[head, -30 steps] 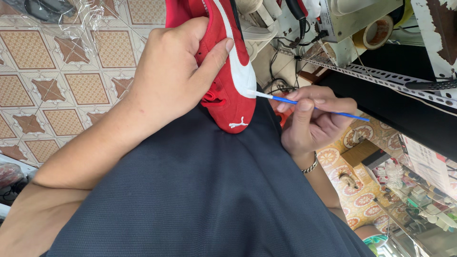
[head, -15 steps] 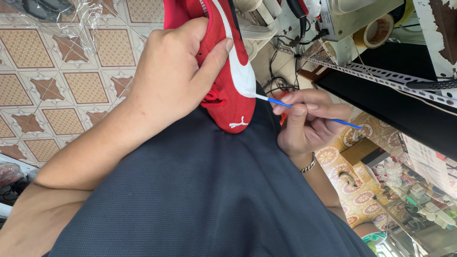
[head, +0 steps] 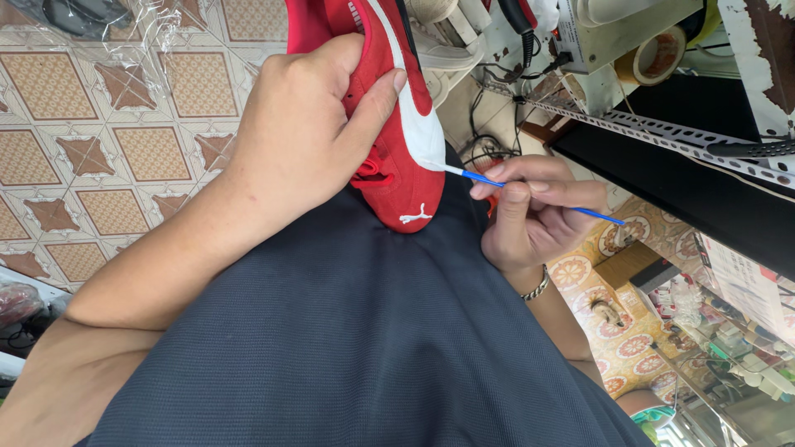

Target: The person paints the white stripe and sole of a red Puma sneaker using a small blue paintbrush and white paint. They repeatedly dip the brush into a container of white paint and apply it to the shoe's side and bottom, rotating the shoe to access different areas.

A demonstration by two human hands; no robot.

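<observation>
Floor: patterned brown and cream floor tiles (head: 74,124) fill the left side; a cluttered metal-framed workbench (head: 662,124) with a roll of tan tape (head: 654,54) stands far right.
Lap: dark navy fabric over the person's lap (head: 348,348) takes up the near middle and props the shoe.
Shoe: red suede sneaker with a white side stripe (head: 397,178) stands toe-down on the lap, sole side turned right.
Left hand: the left hand (head: 306,141) is wrapped around the sneaker's upper, thumb pressed flat along the red suede beside the stripe.
Right hand: the right hand (head: 538,211) pinches a thin blue-handled brush (head: 530,192) between thumb and fingertips, the other fingers curled in; a metal bracelet (head: 537,287) sits on the wrist.
Brush tip: its white tip touches the lower edge of the white stripe.
Change: against the earlier views, the tip sits about at the same spot on the stripe's edge, while the handle now lies a little flatter and the grip is unchanged.
Meaning: this looks like fine touch-up along the stripe's border, going in small strokes, with the shoe held steady.
</observation>
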